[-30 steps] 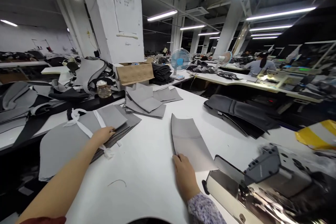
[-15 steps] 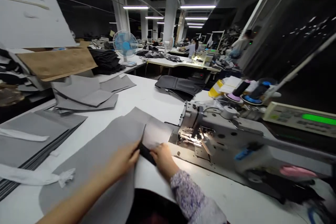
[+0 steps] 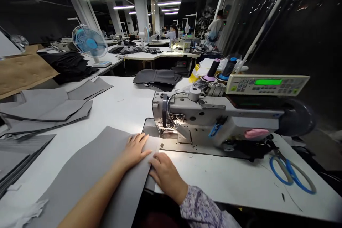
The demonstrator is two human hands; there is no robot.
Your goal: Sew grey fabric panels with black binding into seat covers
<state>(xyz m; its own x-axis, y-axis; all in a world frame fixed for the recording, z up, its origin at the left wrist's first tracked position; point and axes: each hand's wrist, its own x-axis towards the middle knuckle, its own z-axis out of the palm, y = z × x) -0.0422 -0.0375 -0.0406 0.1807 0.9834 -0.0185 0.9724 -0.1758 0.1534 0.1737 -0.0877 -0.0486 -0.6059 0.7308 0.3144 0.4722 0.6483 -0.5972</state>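
A large grey fabric panel (image 3: 88, 171) lies across the table in front of me, its right end close to the needle area of the sewing machine (image 3: 197, 114). My left hand (image 3: 137, 149) rests flat on top of it, fingers spread. At the panel's right edge, my right hand (image 3: 167, 174) pinches the fabric, thumb side up and fingertips partly hidden. A darker strip (image 3: 150, 183) shows beneath that edge. The smaller grey piece is mostly covered by the panel. Light from the machine falls on its metal plate beside my hands.
Stacked grey panels (image 3: 21, 160) and folded grey pieces (image 3: 45, 103) lie at left. Dark pieces (image 3: 156, 78) sit behind the machine, near thread cones (image 3: 213, 69). Blue-handled scissors (image 3: 291, 172) lie at right. A fan (image 3: 91, 42) stands farther back; people work in the distance.
My left hand has brought a large grey panel from the stack over to the smaller piece on the right. Both hands have come together by the machine, and the view has turned right.
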